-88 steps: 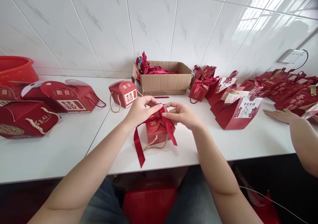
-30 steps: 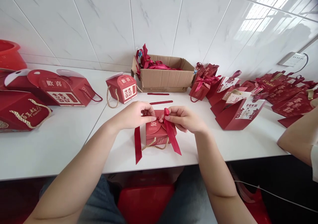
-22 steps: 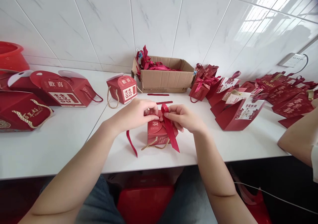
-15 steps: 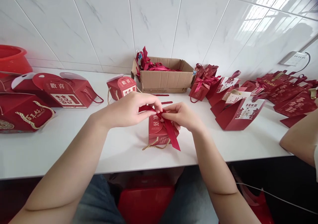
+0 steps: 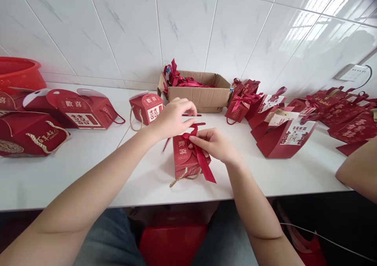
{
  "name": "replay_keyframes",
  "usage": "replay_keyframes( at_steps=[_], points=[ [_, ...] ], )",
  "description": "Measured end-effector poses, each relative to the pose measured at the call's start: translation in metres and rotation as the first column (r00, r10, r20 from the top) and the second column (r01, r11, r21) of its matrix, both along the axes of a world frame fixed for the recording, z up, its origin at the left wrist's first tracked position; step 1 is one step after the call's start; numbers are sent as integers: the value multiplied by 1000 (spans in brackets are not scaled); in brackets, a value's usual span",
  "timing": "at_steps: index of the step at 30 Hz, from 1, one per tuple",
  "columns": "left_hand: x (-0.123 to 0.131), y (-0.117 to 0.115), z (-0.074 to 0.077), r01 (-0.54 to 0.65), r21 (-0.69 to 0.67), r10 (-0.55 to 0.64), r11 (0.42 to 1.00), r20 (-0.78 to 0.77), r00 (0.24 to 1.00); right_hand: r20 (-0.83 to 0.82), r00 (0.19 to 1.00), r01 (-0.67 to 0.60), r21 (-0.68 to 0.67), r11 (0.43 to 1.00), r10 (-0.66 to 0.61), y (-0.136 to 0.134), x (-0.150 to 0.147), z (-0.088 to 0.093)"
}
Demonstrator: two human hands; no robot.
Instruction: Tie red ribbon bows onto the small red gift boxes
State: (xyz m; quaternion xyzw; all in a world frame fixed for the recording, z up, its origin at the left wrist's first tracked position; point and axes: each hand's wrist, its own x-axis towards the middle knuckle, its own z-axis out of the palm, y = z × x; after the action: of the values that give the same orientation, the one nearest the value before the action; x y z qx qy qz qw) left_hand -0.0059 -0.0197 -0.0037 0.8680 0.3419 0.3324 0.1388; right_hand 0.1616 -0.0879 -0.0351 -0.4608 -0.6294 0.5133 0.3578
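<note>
A small red gift box [image 5: 181, 158] with gold rope handles stands in front of me on the white table. A red ribbon [image 5: 208, 171] is tied at its top, with one broad tail hanging down the near right side. My right hand [image 5: 214, 143] pinches the ribbon at the knot, thumb and fingers together. Raised just above and behind the box, my left hand [image 5: 178, 116] has its thumb and fingers apart and holds nothing. Another ribbon end hangs off the left side of the box.
A cardboard box [image 5: 198, 97] of red ribbons stands against the tiled wall. Red gift boxes [image 5: 88, 109] are at the left, with a red basin [image 5: 20, 75] behind. Several gift boxes [image 5: 279, 142] stand at the right, near another person's arm [image 5: 359, 171].
My left hand has let go of the ribbon and moved up and to the right, its fingers opening. My right hand stays at the knot. The view has shifted slightly.
</note>
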Motion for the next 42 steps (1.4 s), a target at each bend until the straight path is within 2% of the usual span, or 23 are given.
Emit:
replay_keyframes(
  at_steps=[2, 5, 8, 12, 18, 23, 32, 35, 37, 42],
  points=[
    [-10, -8, -6, -88, -109, 92, 990, 31, 995, -9, 1000, 29, -4, 1000, -29, -1, -3, -2],
    [-22, -18, -14, -16, -341, 15, 940, -5, 1000, -5, 998, 63, 41, 997, -63, -1, -5, -4],
    [-26, -21, -22, 60, -372, -44, 926, 50, 998, -5, 996, 93, 110, 990, -93, 0, -8, -9],
    [-25, -21, -30, 54, -420, 25, 906, 182, 983, -113, 978, 187, 126, 974, -173, 0, -13, -18],
    [-27, -26, -36, 118, -408, -1, 905, 275, 961, -51, 978, 208, 239, 948, -202, -2, -15, -23],
    [-27, -31, -38, 171, -358, -44, 918, 338, 940, -16, 972, 230, 272, 934, -235, -1, -15, -23],
    [-28, -32, -43, 164, -278, -64, 947, 336, 940, 49, 937, 303, 371, 878, -345, -5, -21, -22],
    [-26, -31, -45, 141, -282, -33, 949, 354, 935, 67, 913, 333, 447, 830, -403, -3, -20, -23],
    [-26, -31, -47, 129, -300, -15, 945, 355, 935, 95, 903, 322, 492, 809, -418, -1, -18, -24],
    [-26, -33, -47, 103, -342, 29, 934, 359, 933, 177, 913, 223, 541, 811, -369, 0, -13, -22]
  ],
)
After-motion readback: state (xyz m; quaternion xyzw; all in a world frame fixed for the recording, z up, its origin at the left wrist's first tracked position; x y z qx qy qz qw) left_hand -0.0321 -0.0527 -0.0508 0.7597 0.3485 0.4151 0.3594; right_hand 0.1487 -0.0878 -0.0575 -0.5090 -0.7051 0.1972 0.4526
